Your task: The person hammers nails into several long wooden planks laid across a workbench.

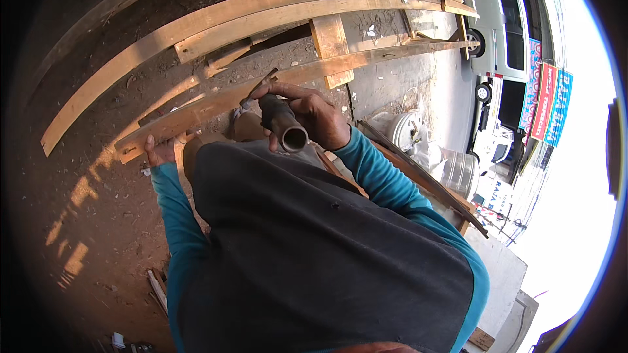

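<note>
My right hand (319, 117) is closed around what looks like a claw hammer (280, 124) with a hollow pipe handle. Its open pipe end points up toward me, and its thin, curved metal head lies over the edge of a long wooden plank (229, 99). Whether the head touches the wood I cannot tell. With my left hand (162, 151) I grip the near left end of this plank, thumb on top and the other fingers partly hidden. The plank runs from there away to the upper right, across a short crosspiece (332, 46).
More long boards (216, 16) lie beyond the plank. To my right are a white bucket (407, 129), a ribbed clear container (458, 171) and a dark bar (432, 183). A white van (494, 19) stands on the road at the far right. Bare dirt ground (98, 222) stretches left.
</note>
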A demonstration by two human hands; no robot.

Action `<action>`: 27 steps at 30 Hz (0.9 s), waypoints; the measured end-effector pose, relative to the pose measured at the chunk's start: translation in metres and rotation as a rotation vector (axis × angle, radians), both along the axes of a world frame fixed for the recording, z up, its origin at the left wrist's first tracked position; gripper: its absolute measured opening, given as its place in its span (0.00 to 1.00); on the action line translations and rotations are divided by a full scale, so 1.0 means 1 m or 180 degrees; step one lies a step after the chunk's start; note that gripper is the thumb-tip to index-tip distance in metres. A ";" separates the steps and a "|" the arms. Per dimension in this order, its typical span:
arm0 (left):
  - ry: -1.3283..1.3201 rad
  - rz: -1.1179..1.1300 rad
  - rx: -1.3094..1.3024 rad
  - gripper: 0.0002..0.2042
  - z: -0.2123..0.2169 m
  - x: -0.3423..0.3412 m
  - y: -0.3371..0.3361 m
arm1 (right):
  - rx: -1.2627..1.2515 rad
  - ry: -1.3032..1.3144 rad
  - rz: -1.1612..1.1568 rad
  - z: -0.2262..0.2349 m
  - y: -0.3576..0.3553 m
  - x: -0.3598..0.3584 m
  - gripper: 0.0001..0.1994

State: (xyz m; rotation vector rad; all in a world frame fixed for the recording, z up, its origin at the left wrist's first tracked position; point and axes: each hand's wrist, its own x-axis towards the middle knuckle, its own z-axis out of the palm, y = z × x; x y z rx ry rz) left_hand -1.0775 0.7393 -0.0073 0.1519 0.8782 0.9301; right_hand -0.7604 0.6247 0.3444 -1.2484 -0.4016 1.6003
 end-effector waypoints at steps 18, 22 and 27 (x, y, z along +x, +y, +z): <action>0.5382 -0.0289 0.1151 0.28 0.034 -0.155 0.087 | -0.0929 -0.3989 -0.0010 -0.001 -0.139 0.084 0.22; 0.2840 -0.0935 0.0270 0.27 -0.016 -0.154 0.107 | -0.1139 -0.4328 -0.0168 -0.015 -0.133 0.057 0.19; 0.3298 -0.1489 0.1340 0.21 -0.027 -0.128 0.121 | -0.1079 -0.3250 -0.1297 -0.033 -0.112 0.008 0.17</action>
